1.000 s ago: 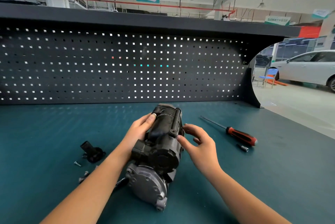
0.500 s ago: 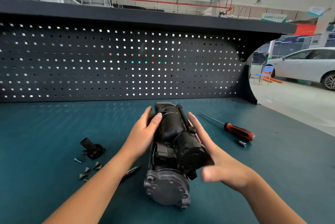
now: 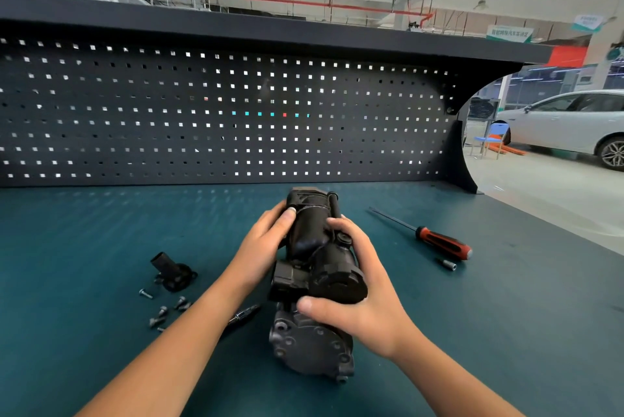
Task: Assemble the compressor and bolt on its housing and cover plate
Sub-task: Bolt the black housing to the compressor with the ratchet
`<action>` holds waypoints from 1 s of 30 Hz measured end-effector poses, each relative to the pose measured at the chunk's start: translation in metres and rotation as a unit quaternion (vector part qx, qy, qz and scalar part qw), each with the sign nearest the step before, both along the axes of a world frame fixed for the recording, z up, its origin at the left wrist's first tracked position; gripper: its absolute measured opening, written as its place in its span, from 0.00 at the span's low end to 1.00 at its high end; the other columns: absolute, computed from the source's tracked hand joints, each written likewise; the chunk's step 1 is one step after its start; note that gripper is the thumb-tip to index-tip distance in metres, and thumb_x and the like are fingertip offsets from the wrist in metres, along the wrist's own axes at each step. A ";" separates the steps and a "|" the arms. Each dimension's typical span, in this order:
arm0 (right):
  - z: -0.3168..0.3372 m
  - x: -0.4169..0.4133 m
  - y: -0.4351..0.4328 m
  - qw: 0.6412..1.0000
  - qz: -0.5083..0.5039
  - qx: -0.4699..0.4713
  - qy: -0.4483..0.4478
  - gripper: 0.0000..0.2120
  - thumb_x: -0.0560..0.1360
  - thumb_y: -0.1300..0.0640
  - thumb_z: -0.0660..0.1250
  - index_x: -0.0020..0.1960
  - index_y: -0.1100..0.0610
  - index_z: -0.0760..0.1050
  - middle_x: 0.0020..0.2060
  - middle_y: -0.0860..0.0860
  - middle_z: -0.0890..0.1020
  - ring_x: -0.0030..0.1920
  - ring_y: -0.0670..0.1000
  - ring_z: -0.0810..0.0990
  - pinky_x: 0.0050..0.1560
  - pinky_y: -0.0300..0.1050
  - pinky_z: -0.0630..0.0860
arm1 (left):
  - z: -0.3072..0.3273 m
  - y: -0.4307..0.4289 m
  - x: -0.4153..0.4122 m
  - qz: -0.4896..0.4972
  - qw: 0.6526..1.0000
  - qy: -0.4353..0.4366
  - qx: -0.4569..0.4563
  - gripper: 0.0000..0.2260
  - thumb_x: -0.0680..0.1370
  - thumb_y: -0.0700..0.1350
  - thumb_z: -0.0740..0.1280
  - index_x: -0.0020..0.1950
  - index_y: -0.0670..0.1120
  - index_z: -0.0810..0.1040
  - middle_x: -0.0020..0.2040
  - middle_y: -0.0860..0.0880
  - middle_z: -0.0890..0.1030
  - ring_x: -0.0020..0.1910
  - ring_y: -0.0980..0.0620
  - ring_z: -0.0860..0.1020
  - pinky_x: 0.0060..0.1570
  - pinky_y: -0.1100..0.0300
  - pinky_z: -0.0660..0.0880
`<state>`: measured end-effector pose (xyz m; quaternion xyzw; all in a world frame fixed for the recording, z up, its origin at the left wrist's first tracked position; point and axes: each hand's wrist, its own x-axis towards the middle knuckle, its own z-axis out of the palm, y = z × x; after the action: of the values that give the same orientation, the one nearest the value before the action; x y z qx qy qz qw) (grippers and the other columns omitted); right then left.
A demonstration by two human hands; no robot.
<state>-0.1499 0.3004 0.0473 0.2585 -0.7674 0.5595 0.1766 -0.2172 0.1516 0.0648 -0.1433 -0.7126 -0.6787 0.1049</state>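
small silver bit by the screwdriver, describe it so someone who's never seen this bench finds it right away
On the teal workbench, look right of the black compressor to the screwdriver with the red and black handle. Just beside the handle's end, on the near side, lies a short silver bit. It is alone there and pale, while the dark screws cluster left of the compressor.

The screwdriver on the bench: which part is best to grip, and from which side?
Grip the screwdriver by its thick red-and-black handle, from above with the right hand: it lies flat right of the compressor, the thin shaft pointing away.
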 end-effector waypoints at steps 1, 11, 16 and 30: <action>0.000 -0.001 0.001 1.000 0.006 -0.004 -0.002 0.41 0.55 0.40 0.76 0.64 0.32 0.63 0.71 0.49 0.66 0.72 0.50 0.63 0.70 0.57 0.62 | 0.000 0.000 0.000 -0.003 1.000 0.000 0.004 0.13 0.81 0.46 0.58 0.65 0.51 0.73 0.64 0.50 0.76 0.64 0.52 0.73 0.67 0.50 0.67; -0.018 0.007 0.001 0.990 0.044 -0.113 -0.074 0.48 0.52 0.33 0.76 0.66 0.39 0.57 0.60 0.28 0.71 0.63 0.35 0.71 0.54 0.27 0.69 | 0.001 0.002 0.006 0.010 1.000 0.017 -0.012 0.09 0.81 0.46 0.59 0.59 0.54 0.74 0.56 0.57 0.78 0.60 0.57 0.75 0.64 0.58 0.69; -0.030 0.011 0.009 0.992 0.016 -0.105 -0.073 0.30 0.59 0.42 0.71 0.59 0.50 0.73 0.51 0.43 0.82 0.52 0.38 0.79 0.50 0.30 0.71 | 0.000 0.002 0.007 0.015 0.999 0.030 -0.031 0.11 0.81 0.47 0.58 0.63 0.53 0.72 0.60 0.53 0.77 0.61 0.55 0.74 0.64 0.57 0.68; -0.034 0.020 0.002 0.983 -0.123 -0.114 -0.069 0.19 0.54 0.36 0.71 0.38 0.47 0.79 0.37 0.49 0.78 0.39 0.44 0.76 0.41 0.36 0.71 | -0.001 -0.002 0.007 0.004 0.999 0.007 -0.037 0.16 0.80 0.51 0.58 0.66 0.51 0.73 0.61 0.56 0.77 0.60 0.60 0.74 0.63 0.60 0.68</action>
<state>-0.1297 0.3019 0.0135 0.1010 -0.7347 0.6341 0.2190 -0.2103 0.1494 0.0643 -0.1487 -0.7371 -0.6504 0.1076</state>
